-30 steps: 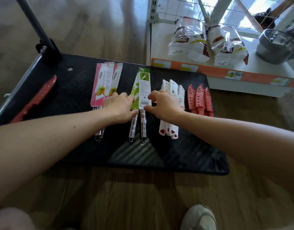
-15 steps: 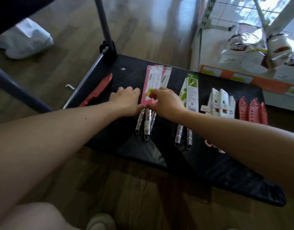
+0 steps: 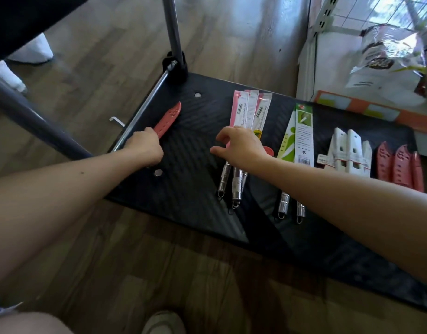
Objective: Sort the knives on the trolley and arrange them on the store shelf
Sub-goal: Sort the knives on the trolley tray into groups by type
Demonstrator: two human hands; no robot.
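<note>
Reaching to the left edge of the trolley (image 3: 188, 189), the left hand (image 3: 145, 147) curls its fingers around the stray red knife (image 3: 168, 119), probably to join the red set (image 3: 399, 166) at right; the right hand (image 3: 241, 145) hovers loosely spread over pink packets (image 3: 250, 109).

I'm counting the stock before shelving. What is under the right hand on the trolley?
The right hand covers the lower ends of the pink-packaged knives; their metal handles stick out below. A red piece peeks out beside it; what it is stays hidden.
</note>
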